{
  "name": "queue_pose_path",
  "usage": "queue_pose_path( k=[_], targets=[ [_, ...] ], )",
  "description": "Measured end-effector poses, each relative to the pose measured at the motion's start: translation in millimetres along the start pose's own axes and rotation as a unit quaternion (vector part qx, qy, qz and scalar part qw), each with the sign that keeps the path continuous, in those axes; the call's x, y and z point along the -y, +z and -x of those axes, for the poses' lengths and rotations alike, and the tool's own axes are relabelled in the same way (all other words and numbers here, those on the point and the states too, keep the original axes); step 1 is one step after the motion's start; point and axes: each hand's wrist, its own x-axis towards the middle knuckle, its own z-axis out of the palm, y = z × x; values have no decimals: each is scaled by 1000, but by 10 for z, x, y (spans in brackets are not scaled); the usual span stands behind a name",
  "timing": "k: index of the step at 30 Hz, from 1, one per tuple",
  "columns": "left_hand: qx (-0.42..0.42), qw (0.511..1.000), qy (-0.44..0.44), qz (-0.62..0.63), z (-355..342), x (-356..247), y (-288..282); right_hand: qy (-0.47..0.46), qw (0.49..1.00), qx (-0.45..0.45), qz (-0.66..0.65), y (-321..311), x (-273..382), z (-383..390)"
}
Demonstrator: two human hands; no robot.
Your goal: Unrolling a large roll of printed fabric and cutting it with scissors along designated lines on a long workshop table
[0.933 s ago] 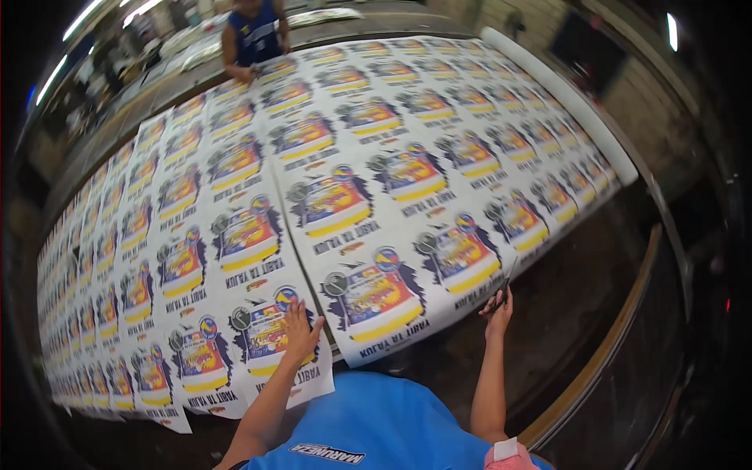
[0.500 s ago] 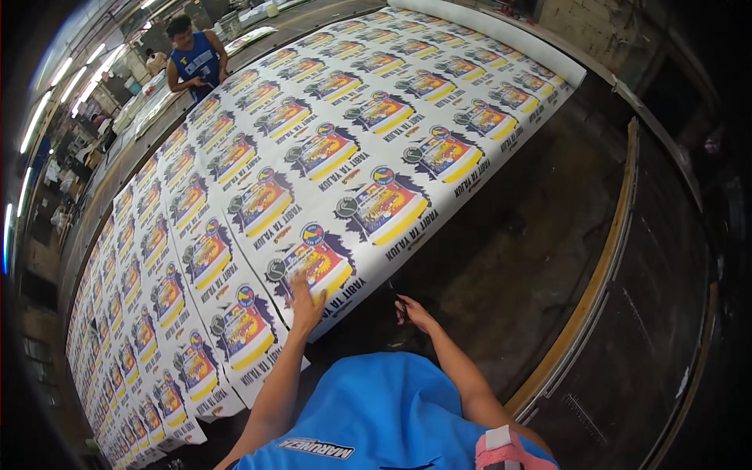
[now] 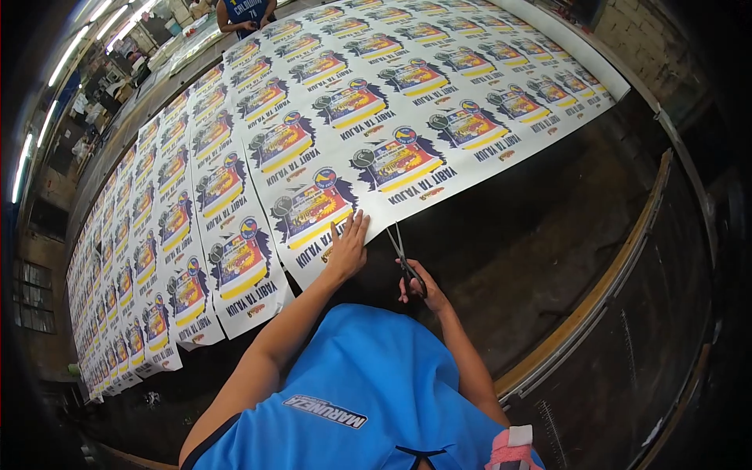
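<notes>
"So, what's nearest?"

"A blue shirt (image 3: pixel 364 380), the wearer's own, with a bit of pink cloth (image 3: pixel 509 446) at its right side. Just beyond it is the right hand (image 3: pixel 423 286), fingers curled around the dark handles of a pair of scissors (image 3: pixel 401 252)."

"Are the blades together?"

"No, parted, pointing away from the body. Their tips are at the near edge of the wide printed sheet (image 3: pixel 384 90); I can't tell if they touch it."

"And the left hand (image 3: pixel 348 247)?"

"Open, palm down, fingers stretched out on the sheet's near edge, just left of the scissors."

"Where does the sheet lie?"

"Across the table, from that near edge to the far side, with rows of colourful prints. A printed strip (image 3: pixel 239 258) lies to its left, past a narrow dark gap, and more strips run further left. Right of the scissors is a dark surface (image 3: pixel 509 227), bounded by a wooden rail (image 3: pixel 587 309)."

"Furthest off?"

"A white roll (image 3: pixel 576 51) along the far right end, a co-worker (image 3: pixel 244 14) in a blue sleeveless top at the far edge, and tube lights (image 3: pixel 69 55) at the far left."
</notes>
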Motion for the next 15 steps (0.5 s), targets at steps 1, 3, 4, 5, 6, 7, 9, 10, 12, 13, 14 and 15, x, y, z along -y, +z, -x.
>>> queue_pose_path(
  k=[1, 3, 4, 5, 6, 7, 9, 10, 12, 13, 14, 15],
  targets=[
    [1, 1000, 2, 2, -6, 9, 15, 2, 1000, 2, -7, 1, 50, -6],
    [-10, 1000, 15, 22, 8, 22, 46, 59, 998, -31, -12, -8, 101, -57],
    [9, 1000, 4, 27, 31, 21, 63, 64, 997, -32, -19, -25, 107, -102],
    [-3, 999, 13, 33, 45, 19, 79, 91, 995, -45, -5, -61, 116, -171],
    [-1, 999, 24, 40, 56, 12, 98, 134, 988, -70, 16, -92, 116, -240],
    [19, 999, 26, 43, 64, 11, 110, 119, 988, -95, 20, -103, 105, -293],
    [12, 998, 29, 61, 63, 13, 126, 116, 988, -95, 31, -152, 129, -358],
    [11, 997, 26, 67, 56, 17, 128, 130, 985, -104, 51, -168, 145, -383],
    [26, 996, 22, 77, 37, 28, 118, 146, 982, -102, 68, -192, 198, -381],
    [39, 996, 12, 73, 35, 33, 106, 164, 978, -105, 68, -199, 217, -379],
    [32, 996, 14, 86, 34, 39, 94, 188, 974, -107, 63, -214, 233, -388],
    [39, 995, 20, 85, 33, 44, 80, 188, 974, -106, 66, -223, 230, -426]
  ],
)
